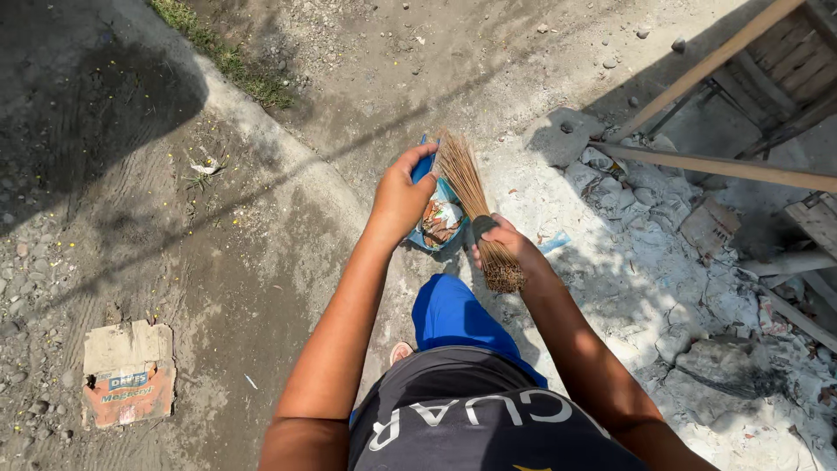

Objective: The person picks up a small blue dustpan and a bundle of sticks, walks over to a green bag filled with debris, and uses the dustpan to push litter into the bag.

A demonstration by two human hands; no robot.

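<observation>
Dustpan, one, blue, litter inside, centre frame; our left hand grips its rim. One stick broom at 3 o'clock beside it, right hand clenched around the bundle. One flattened carton at 8 o'clock.

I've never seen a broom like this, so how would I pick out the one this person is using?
Start at the concrete strip running across the dirt ground, then look to the blue dustpan that the left hand grips. Just beside it, the right hand holds the broom: a handleless bundle of thin, stiff brown sticks, bound near the fist and fanning out towards the pan.
</observation>
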